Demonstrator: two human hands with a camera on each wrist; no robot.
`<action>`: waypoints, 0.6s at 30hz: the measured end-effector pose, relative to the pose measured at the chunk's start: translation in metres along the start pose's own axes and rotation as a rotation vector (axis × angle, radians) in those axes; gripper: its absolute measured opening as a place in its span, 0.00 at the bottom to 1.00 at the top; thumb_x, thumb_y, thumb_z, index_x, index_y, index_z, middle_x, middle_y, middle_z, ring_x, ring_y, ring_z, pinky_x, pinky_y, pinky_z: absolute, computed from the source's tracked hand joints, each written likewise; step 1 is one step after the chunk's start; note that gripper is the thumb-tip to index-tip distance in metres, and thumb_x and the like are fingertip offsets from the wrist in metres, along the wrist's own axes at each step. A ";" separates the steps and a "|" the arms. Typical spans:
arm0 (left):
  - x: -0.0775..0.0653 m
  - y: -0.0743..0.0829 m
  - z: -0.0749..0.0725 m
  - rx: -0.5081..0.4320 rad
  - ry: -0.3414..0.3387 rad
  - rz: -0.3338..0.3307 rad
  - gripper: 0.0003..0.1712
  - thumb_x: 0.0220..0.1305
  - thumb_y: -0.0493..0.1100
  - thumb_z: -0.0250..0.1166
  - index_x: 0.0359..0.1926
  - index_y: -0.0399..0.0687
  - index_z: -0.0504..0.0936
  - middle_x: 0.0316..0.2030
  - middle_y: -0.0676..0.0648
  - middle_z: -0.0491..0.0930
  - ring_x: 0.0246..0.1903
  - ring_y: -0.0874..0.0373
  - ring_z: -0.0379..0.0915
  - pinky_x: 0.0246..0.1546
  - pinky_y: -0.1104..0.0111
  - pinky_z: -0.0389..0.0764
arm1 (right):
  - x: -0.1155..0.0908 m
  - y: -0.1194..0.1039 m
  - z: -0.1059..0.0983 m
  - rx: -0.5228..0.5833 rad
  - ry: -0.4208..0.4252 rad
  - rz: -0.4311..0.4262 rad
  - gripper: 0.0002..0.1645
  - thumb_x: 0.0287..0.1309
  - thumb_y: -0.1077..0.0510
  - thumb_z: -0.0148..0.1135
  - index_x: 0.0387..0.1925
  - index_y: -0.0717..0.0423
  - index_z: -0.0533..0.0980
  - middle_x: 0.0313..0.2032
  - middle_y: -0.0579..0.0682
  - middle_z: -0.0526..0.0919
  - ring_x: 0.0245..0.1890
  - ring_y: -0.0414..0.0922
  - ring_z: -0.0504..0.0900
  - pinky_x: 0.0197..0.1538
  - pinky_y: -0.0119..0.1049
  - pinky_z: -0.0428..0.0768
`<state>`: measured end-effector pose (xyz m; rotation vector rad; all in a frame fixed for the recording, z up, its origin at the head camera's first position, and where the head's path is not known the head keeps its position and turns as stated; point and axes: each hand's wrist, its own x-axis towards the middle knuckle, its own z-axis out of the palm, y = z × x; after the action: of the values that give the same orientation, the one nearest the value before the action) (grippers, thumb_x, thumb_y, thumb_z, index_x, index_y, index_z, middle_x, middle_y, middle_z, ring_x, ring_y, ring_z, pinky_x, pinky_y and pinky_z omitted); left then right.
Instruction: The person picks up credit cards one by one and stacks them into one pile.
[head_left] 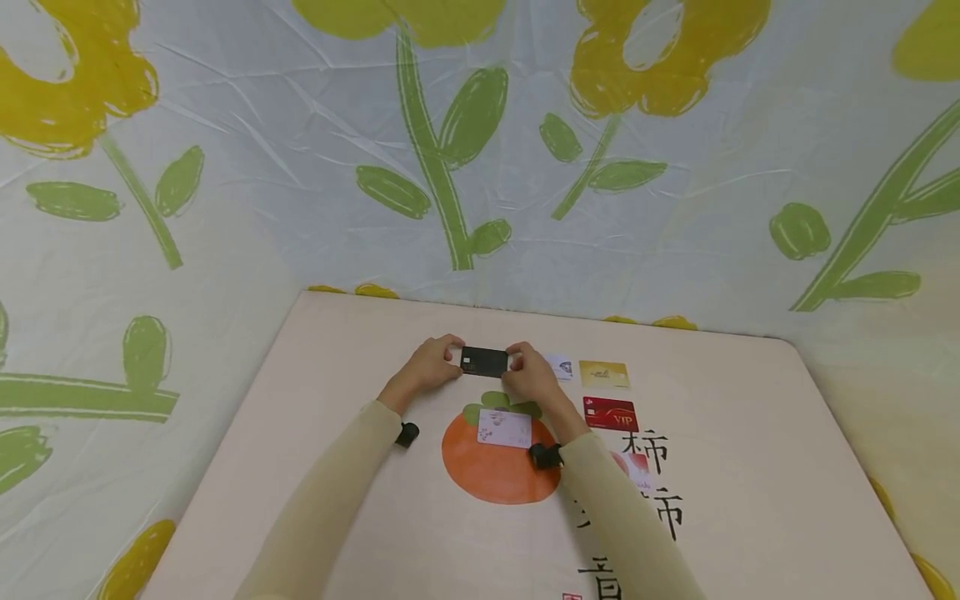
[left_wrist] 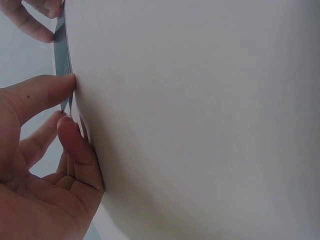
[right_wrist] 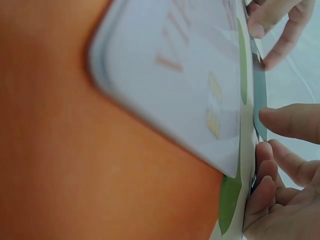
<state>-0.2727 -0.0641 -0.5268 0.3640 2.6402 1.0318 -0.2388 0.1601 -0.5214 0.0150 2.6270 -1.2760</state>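
A black card [head_left: 484,362] with a small pale chip mark lies between my two hands at the far part of the table. My left hand [head_left: 429,365] pinches its left end with thumb and fingers. The right end is pinched the same way by my right hand [head_left: 532,377]. In the left wrist view the card [left_wrist: 62,55] appears nearly edge-on, close to the tabletop; whether it touches the table I cannot tell. Closer to me, a whitish VIP card [right_wrist: 185,85] lies flat on the orange persimmon print, apart from both hands.
Right of my right hand lie a gold card [head_left: 604,375], a red VIP card [head_left: 611,413] and a white card [head_left: 561,367] partly hidden by that hand. My right sleeve [head_left: 622,508] partly covers a pink-and-white card [head_left: 639,468]. Flower-printed cloth [head_left: 480,167] rises behind the pale table [head_left: 360,542].
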 end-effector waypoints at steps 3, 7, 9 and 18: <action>-0.001 0.003 0.001 -0.014 0.014 -0.005 0.29 0.59 0.36 0.69 0.63 0.47 0.76 0.40 0.45 0.74 0.41 0.51 0.69 0.45 0.59 0.72 | -0.002 0.001 -0.001 0.064 -0.003 0.009 0.28 0.62 0.64 0.62 0.64 0.60 0.70 0.45 0.57 0.77 0.45 0.53 0.74 0.48 0.47 0.74; -0.001 0.003 0.004 -0.045 0.040 0.001 0.30 0.57 0.33 0.69 0.62 0.44 0.76 0.41 0.44 0.77 0.42 0.50 0.72 0.47 0.58 0.74 | -0.005 0.001 -0.002 0.130 -0.009 -0.003 0.26 0.66 0.62 0.61 0.65 0.61 0.70 0.47 0.58 0.78 0.48 0.54 0.75 0.48 0.46 0.75; 0.000 0.002 0.006 -0.058 0.052 0.005 0.30 0.56 0.31 0.68 0.61 0.43 0.76 0.42 0.44 0.78 0.43 0.50 0.73 0.47 0.59 0.74 | -0.006 0.001 -0.003 0.152 -0.009 -0.001 0.26 0.67 0.61 0.61 0.65 0.61 0.70 0.48 0.58 0.79 0.48 0.54 0.75 0.47 0.45 0.75; 0.002 0.001 0.013 -0.094 0.076 -0.015 0.30 0.57 0.31 0.65 0.62 0.42 0.75 0.43 0.45 0.80 0.43 0.51 0.74 0.47 0.60 0.75 | -0.006 0.004 -0.003 0.161 0.022 0.010 0.25 0.69 0.62 0.58 0.65 0.63 0.70 0.51 0.61 0.80 0.54 0.56 0.77 0.54 0.49 0.76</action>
<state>-0.2697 -0.0546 -0.5353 0.2888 2.6441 1.1825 -0.2333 0.1655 -0.5213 0.0682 2.5318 -1.4890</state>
